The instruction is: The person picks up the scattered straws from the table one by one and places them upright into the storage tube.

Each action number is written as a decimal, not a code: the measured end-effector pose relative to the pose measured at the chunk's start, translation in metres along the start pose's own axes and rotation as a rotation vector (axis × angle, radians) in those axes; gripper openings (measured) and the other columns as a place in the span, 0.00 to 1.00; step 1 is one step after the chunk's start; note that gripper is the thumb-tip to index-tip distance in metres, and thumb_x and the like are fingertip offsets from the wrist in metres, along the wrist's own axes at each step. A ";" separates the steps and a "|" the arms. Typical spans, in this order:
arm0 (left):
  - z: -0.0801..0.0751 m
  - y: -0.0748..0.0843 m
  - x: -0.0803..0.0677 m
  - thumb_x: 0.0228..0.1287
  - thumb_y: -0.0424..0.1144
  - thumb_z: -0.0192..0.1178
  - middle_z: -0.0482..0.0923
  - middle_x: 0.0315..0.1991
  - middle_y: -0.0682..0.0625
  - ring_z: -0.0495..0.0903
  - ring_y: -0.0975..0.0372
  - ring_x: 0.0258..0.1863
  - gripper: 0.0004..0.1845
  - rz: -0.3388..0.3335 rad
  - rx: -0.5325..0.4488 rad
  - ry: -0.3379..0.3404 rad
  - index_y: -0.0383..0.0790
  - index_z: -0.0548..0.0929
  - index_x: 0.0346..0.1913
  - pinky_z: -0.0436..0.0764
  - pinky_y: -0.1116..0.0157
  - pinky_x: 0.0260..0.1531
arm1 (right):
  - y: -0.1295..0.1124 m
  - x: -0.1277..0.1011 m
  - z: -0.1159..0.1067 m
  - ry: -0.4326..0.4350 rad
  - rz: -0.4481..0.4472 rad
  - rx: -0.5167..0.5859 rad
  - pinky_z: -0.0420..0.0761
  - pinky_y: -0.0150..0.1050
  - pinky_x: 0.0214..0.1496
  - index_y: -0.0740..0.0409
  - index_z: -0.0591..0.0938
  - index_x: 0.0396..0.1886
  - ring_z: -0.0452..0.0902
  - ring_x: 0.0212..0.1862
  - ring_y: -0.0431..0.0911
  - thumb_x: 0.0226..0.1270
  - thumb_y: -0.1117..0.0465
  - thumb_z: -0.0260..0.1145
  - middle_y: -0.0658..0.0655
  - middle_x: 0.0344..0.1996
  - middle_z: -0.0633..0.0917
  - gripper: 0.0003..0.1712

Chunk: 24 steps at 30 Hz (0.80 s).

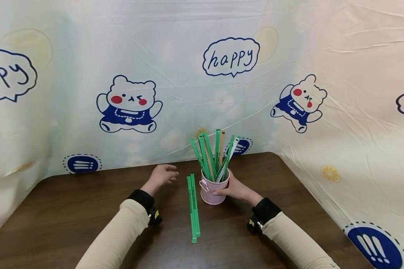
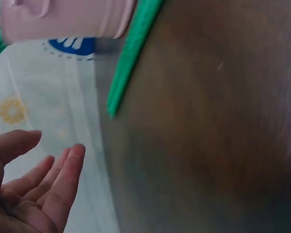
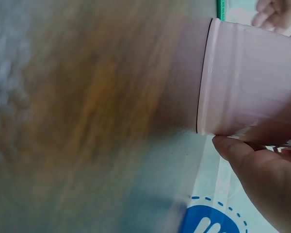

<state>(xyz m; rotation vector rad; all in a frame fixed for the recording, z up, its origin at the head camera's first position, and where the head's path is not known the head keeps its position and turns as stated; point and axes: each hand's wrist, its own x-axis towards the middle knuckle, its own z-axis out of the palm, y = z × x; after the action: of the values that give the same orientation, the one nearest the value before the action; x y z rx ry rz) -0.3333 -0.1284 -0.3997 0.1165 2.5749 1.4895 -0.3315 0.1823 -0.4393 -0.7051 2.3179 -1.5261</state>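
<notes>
A small pink bucket (image 1: 213,197) stands upright on the table, its handle hanging at the left side. Several long, thin green sticks with dark print (image 1: 202,155) lean in it, along with brown ones and a white one. My right hand (image 1: 235,188) grips the bucket from the right, thumb across its front; in the right wrist view the thumb (image 3: 242,158) lies along the wall. Two more green printed sticks (image 1: 193,209) lie side by side left of the bucket. Beyond their left side my left hand (image 1: 163,175) hovers with relaxed fingers, holding nothing.
The brown wooden table (image 1: 87,209) ends at the back against a pale curtain (image 1: 188,101) printed with bears and speech bubbles. Close behind the bucket, the curtain hangs at the table's back edge. Both wrists carry black bands with small cameras.
</notes>
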 end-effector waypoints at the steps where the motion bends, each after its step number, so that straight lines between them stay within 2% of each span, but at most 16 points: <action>1: 0.005 -0.002 0.001 0.74 0.33 0.57 0.83 0.55 0.27 0.86 0.42 0.51 0.24 -0.008 0.005 -0.012 0.22 0.73 0.68 0.88 0.53 0.50 | 0.000 0.000 0.000 0.000 0.002 -0.001 0.59 0.65 0.80 0.55 0.40 0.81 0.61 0.74 0.60 0.61 0.54 0.78 0.65 0.76 0.60 0.64; 6: 0.031 -0.007 0.006 0.69 0.31 0.63 0.87 0.43 0.30 0.89 0.51 0.35 0.20 -0.039 0.037 -0.017 0.21 0.81 0.59 0.90 0.61 0.38 | -0.003 0.000 0.000 0.008 0.013 -0.006 0.58 0.66 0.80 0.55 0.40 0.81 0.60 0.74 0.61 0.61 0.55 0.78 0.66 0.76 0.59 0.65; 11: 0.051 -0.007 0.008 0.62 0.29 0.67 0.88 0.34 0.33 0.85 0.60 0.23 0.14 -0.068 0.090 0.014 0.21 0.86 0.48 0.88 0.63 0.29 | -0.003 0.000 0.000 0.012 0.015 0.001 0.58 0.66 0.80 0.56 0.39 0.81 0.60 0.74 0.61 0.61 0.56 0.78 0.66 0.76 0.59 0.65; 14: 0.057 -0.006 0.010 0.59 0.27 0.68 0.85 0.24 0.38 0.81 0.62 0.17 0.05 -0.090 0.123 0.047 0.25 0.85 0.30 0.87 0.64 0.25 | -0.001 0.001 0.001 0.010 0.008 0.004 0.59 0.66 0.80 0.56 0.39 0.81 0.61 0.74 0.61 0.61 0.55 0.78 0.66 0.76 0.59 0.65; 16: 0.060 -0.005 0.012 0.57 0.26 0.68 0.82 0.18 0.42 0.78 0.63 0.14 0.11 -0.105 0.156 0.068 0.31 0.80 0.20 0.85 0.66 0.21 | 0.000 0.001 0.002 0.006 0.007 0.003 0.60 0.65 0.80 0.56 0.39 0.81 0.61 0.74 0.61 0.61 0.55 0.78 0.66 0.76 0.59 0.65; 18: 0.060 -0.003 0.013 0.56 0.25 0.67 0.80 0.15 0.43 0.77 0.63 0.12 0.16 -0.110 0.197 0.076 0.36 0.76 0.14 0.83 0.67 0.19 | 0.001 0.002 0.002 0.004 0.005 0.002 0.60 0.65 0.80 0.56 0.39 0.81 0.61 0.74 0.61 0.61 0.55 0.78 0.66 0.76 0.59 0.65; 24: 0.060 0.003 0.012 0.57 0.26 0.68 0.77 0.12 0.44 0.76 0.61 0.11 0.12 -0.139 0.226 0.076 0.30 0.81 0.18 0.80 0.67 0.16 | 0.000 0.001 0.003 0.007 0.009 0.001 0.59 0.66 0.80 0.57 0.40 0.80 0.61 0.74 0.61 0.62 0.56 0.78 0.67 0.76 0.59 0.64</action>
<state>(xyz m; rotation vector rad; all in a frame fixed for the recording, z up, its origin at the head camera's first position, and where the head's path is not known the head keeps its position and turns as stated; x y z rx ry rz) -0.3341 -0.0739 -0.4283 -0.0915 2.7414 1.1746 -0.3311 0.1797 -0.4404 -0.6890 2.3215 -1.5281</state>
